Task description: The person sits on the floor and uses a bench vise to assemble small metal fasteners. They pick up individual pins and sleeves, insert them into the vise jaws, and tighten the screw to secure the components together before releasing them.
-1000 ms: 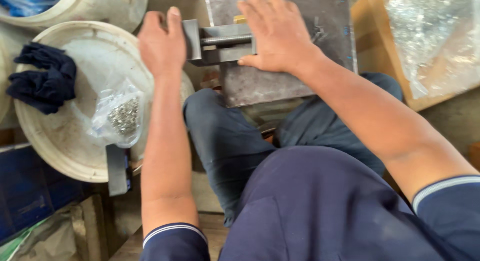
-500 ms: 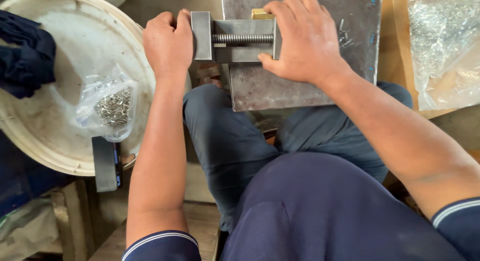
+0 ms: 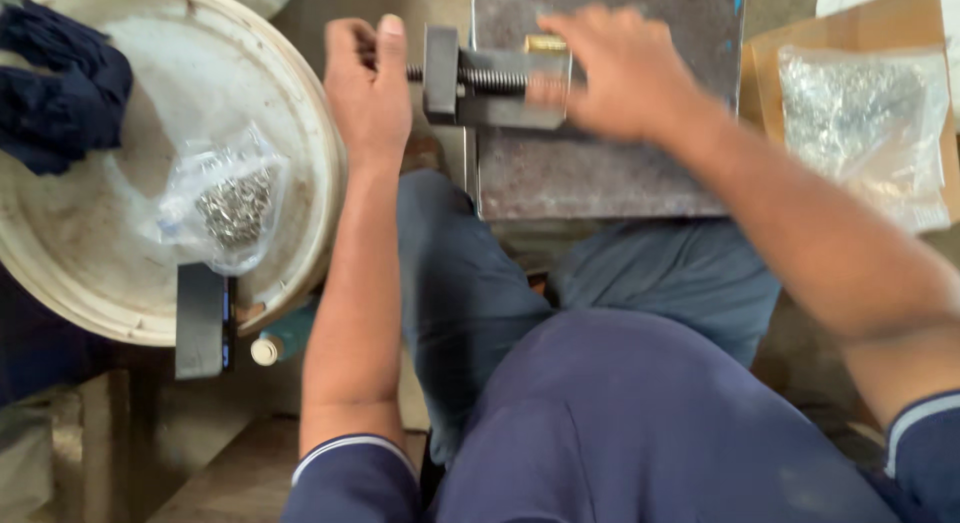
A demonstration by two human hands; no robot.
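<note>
Closed around the end of the vise's threaded screw (image 3: 490, 80), the left hand (image 3: 368, 88) keeps its grip with thumb up at about 12 o'clock. At 3 o'clock of it, the right hand (image 3: 615, 73) is blurred over the small metal vise (image 3: 495, 83) and a brass piece (image 3: 546, 44); I cannot tell whether its grip is shut. That vise sits on a grey steel plate (image 3: 600, 168). At 9 o'clock, a clear bag of small metal parts (image 3: 225, 198) lies on a white bucket lid (image 3: 75, 273) beside dark cloth (image 3: 60, 98). At 3 o'clock, another clear bag (image 3: 860, 123) rests in a cardboard box (image 3: 765, 73).
</note>
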